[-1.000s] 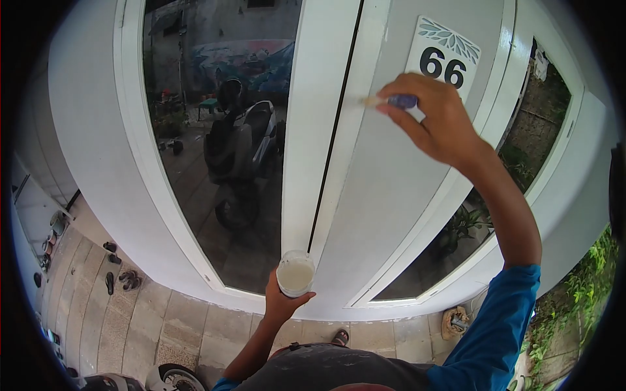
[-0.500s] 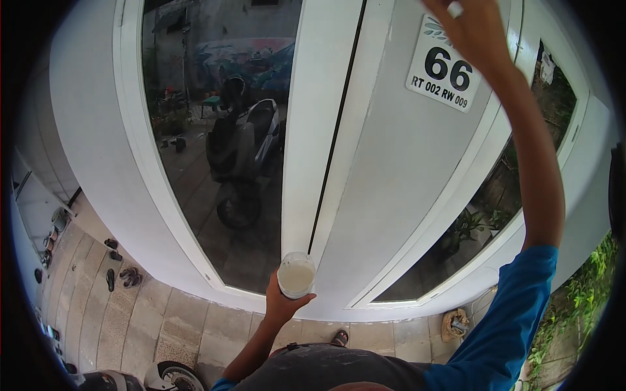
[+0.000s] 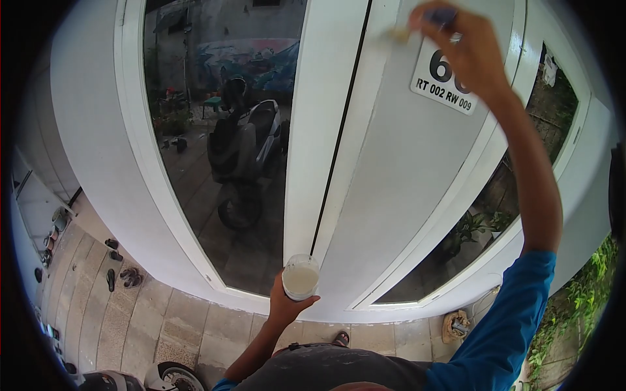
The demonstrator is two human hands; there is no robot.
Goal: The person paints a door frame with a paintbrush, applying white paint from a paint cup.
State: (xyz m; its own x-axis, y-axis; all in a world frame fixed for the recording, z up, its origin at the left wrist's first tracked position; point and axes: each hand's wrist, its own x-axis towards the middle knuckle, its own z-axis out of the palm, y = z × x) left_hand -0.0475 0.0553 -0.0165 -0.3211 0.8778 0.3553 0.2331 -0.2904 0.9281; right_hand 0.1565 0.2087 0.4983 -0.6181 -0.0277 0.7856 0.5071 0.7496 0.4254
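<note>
Painting at the door: a person stands close against a white double door, one arm raised high, the other held low.
Right hand: the right hand is curled tight around a small paintbrush, blue handle in the fist and pale bristles pointing left onto the door panel near its top edge; the reach suits work on the upper part of the panel.
Left hand: the left hand is wrapped from below around a small cup of milky white liquid, kept upright and level at waist height, close to the body, apparently so nothing spills and the brush can be dipped.
House number plate: the plate sits just below the raised hand, which covers part of its digits; the line "RT 002 RW 009" stays readable.
Glass pane: the left pane reflects a parked scooter and a painted wall.
Floor: sandals lie on the tiled floor to the left.
</note>
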